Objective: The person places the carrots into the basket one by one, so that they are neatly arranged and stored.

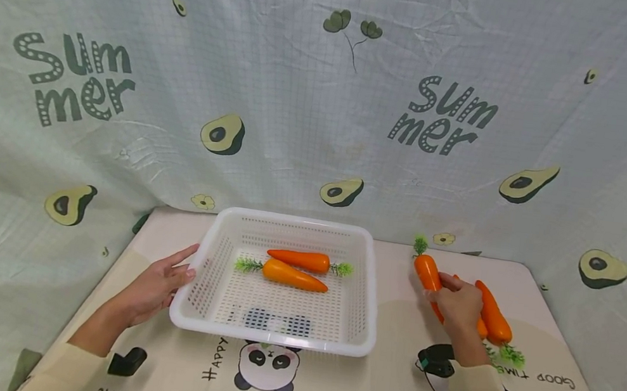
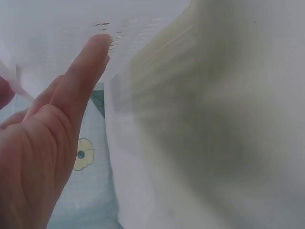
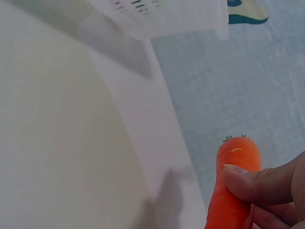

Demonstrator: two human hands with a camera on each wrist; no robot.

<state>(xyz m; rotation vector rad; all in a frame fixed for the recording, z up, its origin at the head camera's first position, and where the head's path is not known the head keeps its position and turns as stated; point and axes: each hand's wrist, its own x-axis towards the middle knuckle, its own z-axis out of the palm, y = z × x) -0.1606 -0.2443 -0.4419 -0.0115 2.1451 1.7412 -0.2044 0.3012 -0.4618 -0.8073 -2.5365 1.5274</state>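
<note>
In the head view, a white plastic basket [image 1: 275,338] has two orange carrots with green tops inside, an upper carrot [image 1: 301,260] and a lower carrot [image 1: 293,275]. At its left side, my left hand [image 1: 158,281] touches the rim with thumb and fingertips. The left wrist view shows straight fingers [image 2: 81,71] against the basket's outer wall [image 2: 52,28]. My right hand [image 1: 459,306] pinches another carrot [image 1: 427,270] between thumb and fingers, its leafy end pointing away. In the right wrist view, the thumb lies across this carrot [image 3: 231,205].
Just right of my right hand lies a carrot [image 1: 493,313]; a further one is partly hidden behind that hand. The pale table [image 1: 339,389] has printed pandas and lettering. A curtain [image 1: 301,92] with avocado prints hangs along the back and sides.
</note>
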